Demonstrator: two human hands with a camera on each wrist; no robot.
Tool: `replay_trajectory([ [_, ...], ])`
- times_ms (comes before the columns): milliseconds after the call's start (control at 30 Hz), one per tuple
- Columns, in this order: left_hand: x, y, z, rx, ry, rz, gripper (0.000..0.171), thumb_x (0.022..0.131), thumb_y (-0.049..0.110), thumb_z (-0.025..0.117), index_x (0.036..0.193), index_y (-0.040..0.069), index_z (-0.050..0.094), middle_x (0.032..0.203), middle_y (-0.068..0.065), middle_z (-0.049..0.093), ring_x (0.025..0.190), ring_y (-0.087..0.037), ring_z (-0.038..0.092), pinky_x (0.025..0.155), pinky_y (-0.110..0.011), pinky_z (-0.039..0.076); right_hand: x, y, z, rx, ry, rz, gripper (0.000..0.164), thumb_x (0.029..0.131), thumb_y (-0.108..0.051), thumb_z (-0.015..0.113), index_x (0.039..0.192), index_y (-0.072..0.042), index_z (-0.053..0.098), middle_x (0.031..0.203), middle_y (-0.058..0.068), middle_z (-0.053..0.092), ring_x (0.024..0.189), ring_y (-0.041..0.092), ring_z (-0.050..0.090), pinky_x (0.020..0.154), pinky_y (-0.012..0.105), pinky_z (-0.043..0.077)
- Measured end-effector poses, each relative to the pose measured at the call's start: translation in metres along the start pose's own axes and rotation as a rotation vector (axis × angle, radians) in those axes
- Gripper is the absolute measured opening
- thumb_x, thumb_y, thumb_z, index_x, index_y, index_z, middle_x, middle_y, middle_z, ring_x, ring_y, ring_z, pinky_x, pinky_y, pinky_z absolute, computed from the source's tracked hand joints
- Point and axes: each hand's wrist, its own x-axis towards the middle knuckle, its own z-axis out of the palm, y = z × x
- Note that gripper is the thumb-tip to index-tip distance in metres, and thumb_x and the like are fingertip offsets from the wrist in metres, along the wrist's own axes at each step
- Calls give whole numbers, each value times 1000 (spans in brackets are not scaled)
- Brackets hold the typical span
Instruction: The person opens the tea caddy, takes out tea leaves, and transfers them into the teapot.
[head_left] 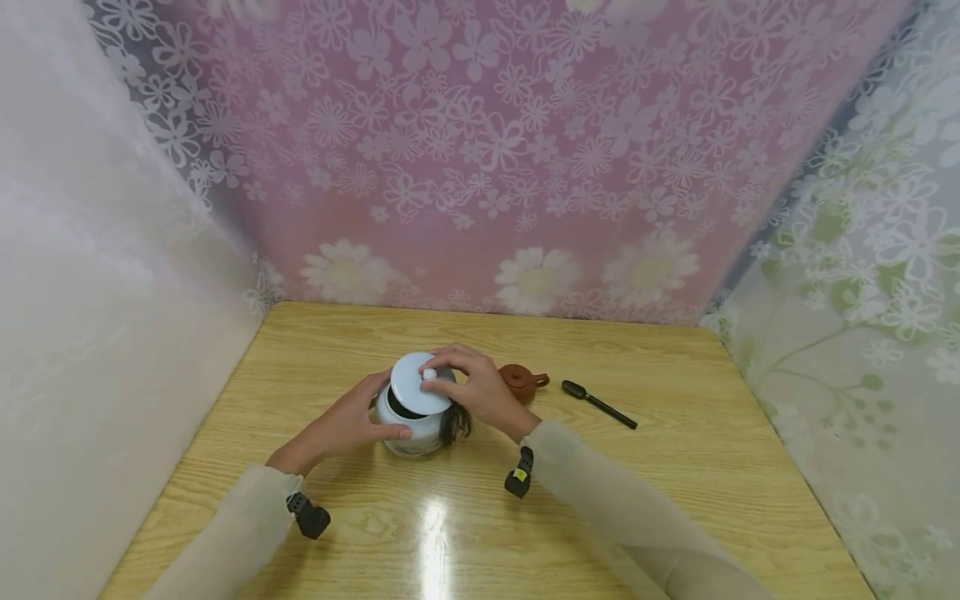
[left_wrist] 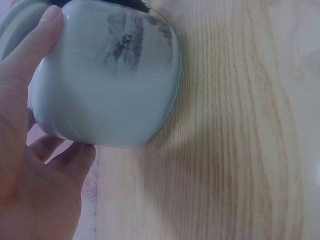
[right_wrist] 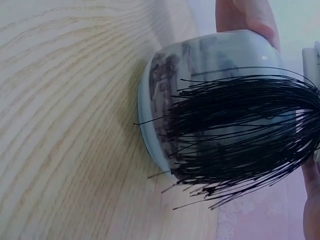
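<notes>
A white lidded jar point(head_left: 415, 433) stands on the table, with a dark painted pattern on its side in the left wrist view. My left hand point(head_left: 356, 418) holds its left side, thumb across the front. With my right hand point(head_left: 480, 390) I pinch the knob of the round white lid point(head_left: 408, 385). The lid is tilted, and a dark gap shows between it and the rim at the front. A black tassel of loose strands point(right_wrist: 240, 130) hangs at the jar's right side below my right hand; where it is fastened cannot be made out.
Just right of my right hand sits a small brown teapot point(head_left: 517, 383), partly hidden by that hand. Farther right lies a slim black tool with a wider end point(head_left: 600, 406). Floral cloth walls point(head_left: 480, 167) enclose the wooden table point(head_left: 675, 500) at the back and sides.
</notes>
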Motion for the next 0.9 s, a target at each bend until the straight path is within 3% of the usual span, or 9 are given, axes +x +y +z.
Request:
replay_trajectory([
  [400, 0, 1, 3, -30, 4, 22, 99, 95, 36, 88, 173, 20, 29, 172, -9, 42, 154, -34, 48, 123, -64, 41, 1, -3, 10, -7, -23, 1, 20, 100, -27, 83, 120, -24, 83, 138, 0, 70, 138, 22, 61, 110, 50, 57],
  [733, 1, -1, 3, -37, 8, 27, 100, 96, 35, 88, 173, 18, 28, 171, -9, 43, 153, -34, 50, 120, -62, 44, 4, -4, 11, -35, -60, -17, 22, 101, -29, 81, 122, -23, 82, 132, -2, 71, 129, 18, 65, 100, 38, 62],
  [900, -1, -1, 3, -48, 19, 11, 100, 94, 34, 89, 173, 18, 29, 170, -9, 45, 153, -34, 50, 122, -63, 42, 6, -3, 14, -65, -64, -7, 22, 101, -31, 82, 121, -24, 82, 131, -3, 71, 129, 18, 65, 102, 37, 61],
])
